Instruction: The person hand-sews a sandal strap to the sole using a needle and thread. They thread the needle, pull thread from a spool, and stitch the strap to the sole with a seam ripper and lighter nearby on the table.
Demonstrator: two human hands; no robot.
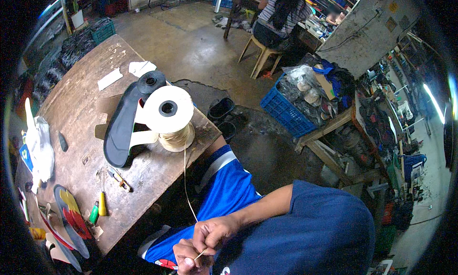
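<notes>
A cream thread (186,186) runs down from a large white-flanged spool (176,93) at the table's near right edge to my hands. My right hand (217,231) is closed on the thread, its fingers curled. Just below it, my left hand (187,256) pinches the thread, and a short end sticks out between the two hands. Both hands are over my lap, close together. Beside the spool lies a black sandal sole (119,132) with white straps, and a small black roll (151,80) rests at its far end.
On the wooden table (76,127) lie a yellow-handled awl (102,204), a green-handled tool (94,213), a small cutter (119,179) and several colourful sandals (71,222). A plastic bag (43,151) sits at left. A filled blue crate (286,110) stands right; another person (281,17) sits beyond.
</notes>
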